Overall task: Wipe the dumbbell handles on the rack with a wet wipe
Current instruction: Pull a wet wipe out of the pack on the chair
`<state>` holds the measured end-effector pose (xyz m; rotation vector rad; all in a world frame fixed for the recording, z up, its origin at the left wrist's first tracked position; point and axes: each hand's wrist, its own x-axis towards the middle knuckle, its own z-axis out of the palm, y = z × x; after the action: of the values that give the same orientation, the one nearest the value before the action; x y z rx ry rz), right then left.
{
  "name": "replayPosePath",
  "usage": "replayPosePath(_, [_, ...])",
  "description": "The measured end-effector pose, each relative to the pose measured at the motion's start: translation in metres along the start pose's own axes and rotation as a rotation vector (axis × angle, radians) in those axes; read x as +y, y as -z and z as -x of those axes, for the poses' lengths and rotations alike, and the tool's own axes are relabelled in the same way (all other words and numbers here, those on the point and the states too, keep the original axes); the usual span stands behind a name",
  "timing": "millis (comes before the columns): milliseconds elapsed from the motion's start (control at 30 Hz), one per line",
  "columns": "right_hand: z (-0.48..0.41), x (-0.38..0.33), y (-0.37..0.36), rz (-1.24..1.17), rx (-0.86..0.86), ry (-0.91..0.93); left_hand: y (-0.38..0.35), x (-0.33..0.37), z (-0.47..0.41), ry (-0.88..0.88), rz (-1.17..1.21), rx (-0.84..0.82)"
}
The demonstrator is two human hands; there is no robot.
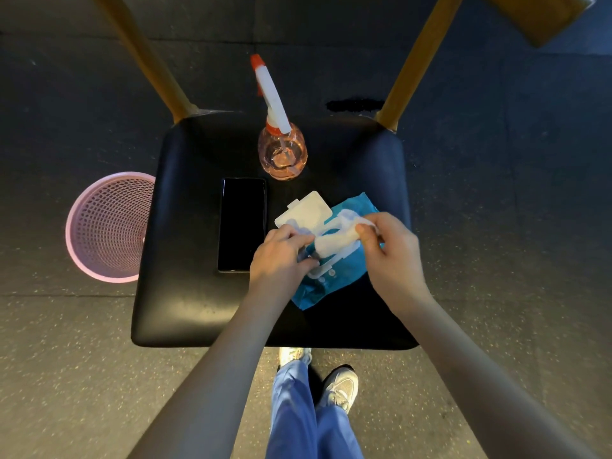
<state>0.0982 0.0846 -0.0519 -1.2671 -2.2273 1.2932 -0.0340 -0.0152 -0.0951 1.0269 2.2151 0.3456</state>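
- The black seat (185, 293) stands on a dark speckled floor (66, 359), with a pink basket (106, 226) just beside its left edge.
- A phone (241, 223) lies mid-seat, and a bottle (282, 154) stands near the back edge.
- The blue pack (351, 265), white lid (303, 212) open, lies toward the right edge.
- The wipe (334, 241), white and crumpled, sits over the pack's opening. Your right grip (394, 256) pinches it, and your left grip (281, 256) curls on the pack.

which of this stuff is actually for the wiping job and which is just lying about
In use: blue plastic wet-wipe pack, white flip lid open; white wet wipe, pinched by right hand; left hand holding pack.
Lying about: black phone; pink spray bottle; pink mesh bin.
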Motion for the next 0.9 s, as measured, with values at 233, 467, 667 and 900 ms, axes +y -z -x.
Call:
replayPosePath(233, [0.000, -0.010, 0.019, -0.007, 0.111, 0.055, -0.001, -0.001, 0.001, 0.011, 0.042, -0.018])
replayPosePath(467, [-0.001, 0.011, 0.001, 0.190, -0.007, -0.075, -0.004, -0.002, 0.005, -0.003, 0.066, 0.029])
replayPosePath(667, [-0.003, 0.024, -0.006, 0.309, -0.167, -0.052, 0.003, 0.000, 0.015, 0.010, 0.253, -0.032])
replayPosePath(900, [-0.007, 0.026, -0.009, 0.213, 0.022, -0.111, -0.016, 0.017, 0.018, 0.000, 0.161, 0.126])
